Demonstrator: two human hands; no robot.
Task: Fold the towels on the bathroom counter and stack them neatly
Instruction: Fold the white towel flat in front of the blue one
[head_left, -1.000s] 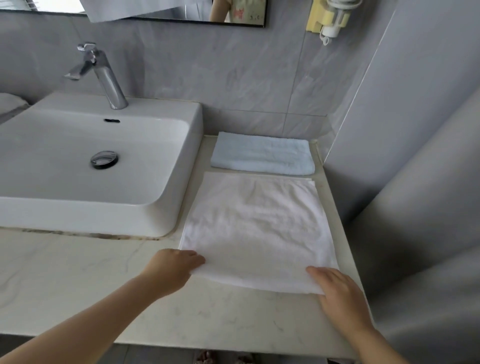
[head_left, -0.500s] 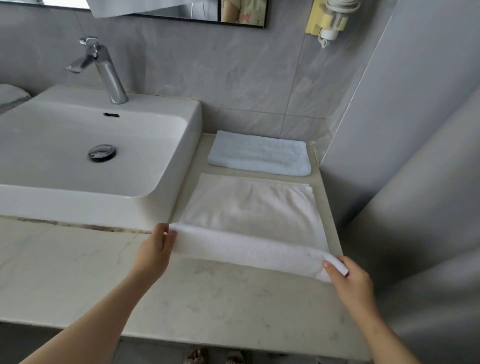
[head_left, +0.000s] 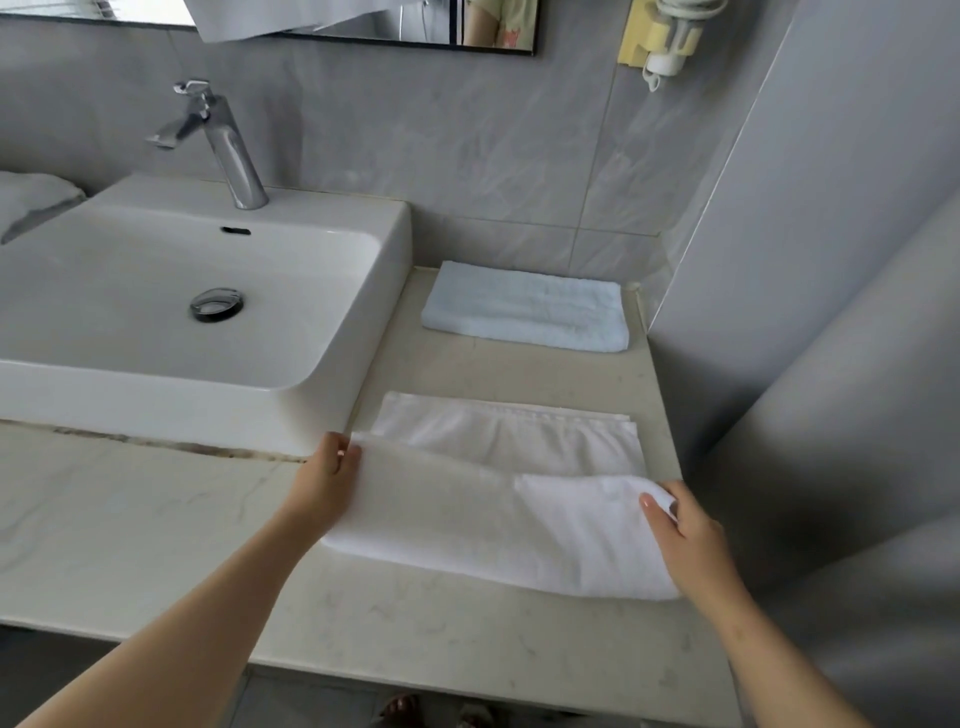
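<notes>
From the head view, the white towel (head_left: 519, 525) lies on the bench (head_left: 156, 545) just right of the sink (head_left: 332, 410), its near part lifted and doubled over toward the far edge. The left hand (head_left: 324, 486) pinches the left corner of that raised flap and the right hand (head_left: 685, 535) pinches the right corner, thumb on top. The cloth sags between the two hands, so it reads as light, soft and limp. It will likely drape rather than hold a line, and its terry face should grip rather than slide. The corners look the best place to hold, keeping the edge taut so it lands square on the far hem. A light blue towel (head_left: 524, 306), already folded, lies on the bench against the far wall, apart from the white one. The only container is the sink, whose basin shows only its metal drain (head_left: 216, 304).
</notes>
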